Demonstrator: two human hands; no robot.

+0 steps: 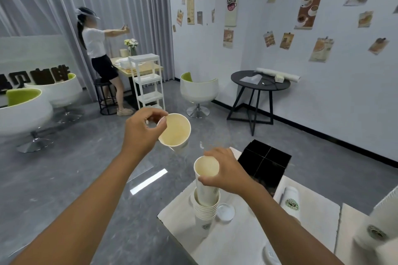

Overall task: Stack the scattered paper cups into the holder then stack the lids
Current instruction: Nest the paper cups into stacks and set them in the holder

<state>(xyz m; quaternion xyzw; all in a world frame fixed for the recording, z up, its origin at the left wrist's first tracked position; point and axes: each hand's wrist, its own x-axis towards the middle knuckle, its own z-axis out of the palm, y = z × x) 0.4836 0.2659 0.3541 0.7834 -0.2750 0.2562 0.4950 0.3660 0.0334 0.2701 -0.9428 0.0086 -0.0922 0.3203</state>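
While your left hand pinches the rim of a white paper cup with a cream inside, you hold that cup tilted in the air over the grey floor, its mouth turned toward you and well clear of the pale bench. Your right hand grips a second white paper cup near its rim, fingers curled round it, with its base sitting inside the top of the nested stack of white paper cups that stands near the bench's left corner. Just beside that stack, to its right, lies a round translucent plastic lid. Further right on the bench a white cup with a green round logo lies on its side. Behind your right hand stands a black box divided into four compartments.
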